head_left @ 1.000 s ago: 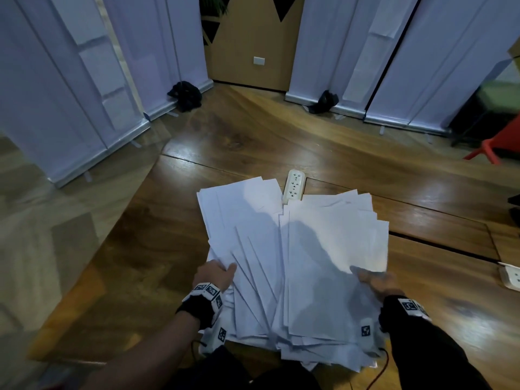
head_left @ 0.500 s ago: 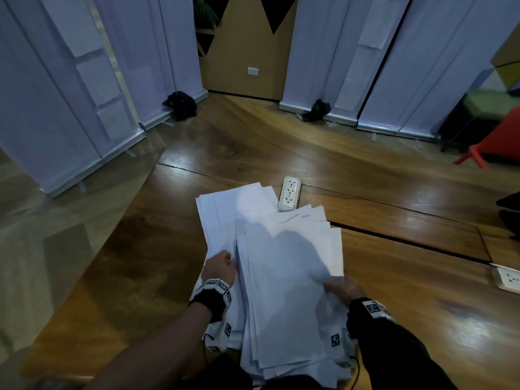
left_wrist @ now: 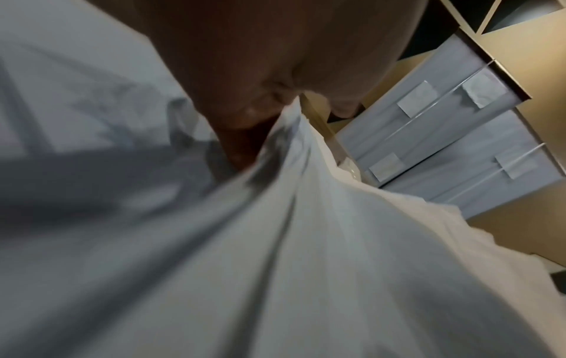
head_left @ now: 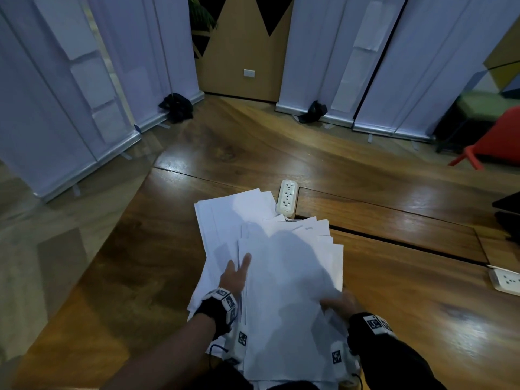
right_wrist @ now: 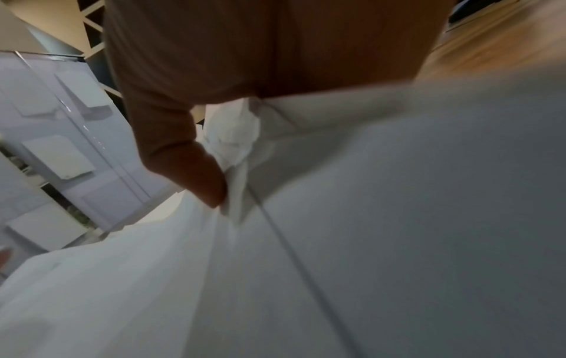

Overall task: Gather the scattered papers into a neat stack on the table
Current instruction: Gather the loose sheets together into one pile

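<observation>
Loose white paper sheets (head_left: 284, 277) mostly gathered between hands, edges uneven. Left hand (head_left: 235, 275) flat, fingers straight against pile side; right hand (head_left: 339, 302) pinching corner. Squaring remains.

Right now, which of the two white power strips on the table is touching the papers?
The upright-looking power strip just beyond the papers: their far edge reaches its near end. The other strip, at the table's right edge, lies well apart.
</observation>
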